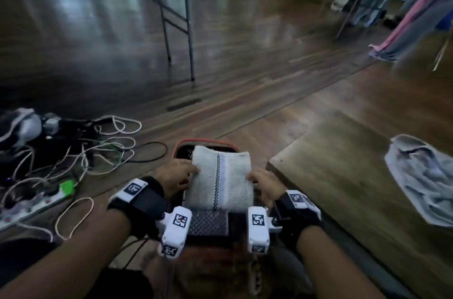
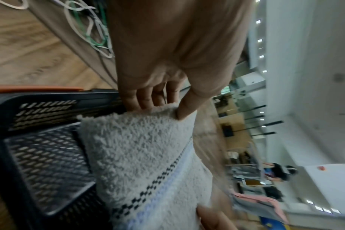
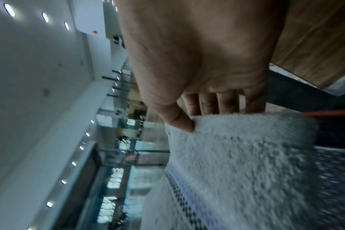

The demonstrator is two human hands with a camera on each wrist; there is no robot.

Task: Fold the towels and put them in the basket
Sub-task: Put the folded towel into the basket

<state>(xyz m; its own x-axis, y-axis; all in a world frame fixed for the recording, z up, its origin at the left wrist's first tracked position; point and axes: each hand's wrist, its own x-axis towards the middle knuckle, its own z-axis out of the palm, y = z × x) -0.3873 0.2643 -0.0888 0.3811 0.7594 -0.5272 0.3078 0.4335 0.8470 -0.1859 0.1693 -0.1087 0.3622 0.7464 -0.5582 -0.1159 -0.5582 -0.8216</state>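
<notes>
Both hands pinch folded towel | over basket | head-only: crumpled towel on table

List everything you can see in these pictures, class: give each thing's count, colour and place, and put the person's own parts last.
folded towel: one, white with a blue and black stripe, held over the basket
basket: one, black with an orange rim, on the floor, under the towel
crumpled towel: one, pale grey-blue, on the wooden table at right
wooden table: one, brown, right
cables: several, white, green and black, floor at left
folding table: one, grey legs, far side
left hand: pinches the towel's left edge
right hand: pinches its right edge
</notes>
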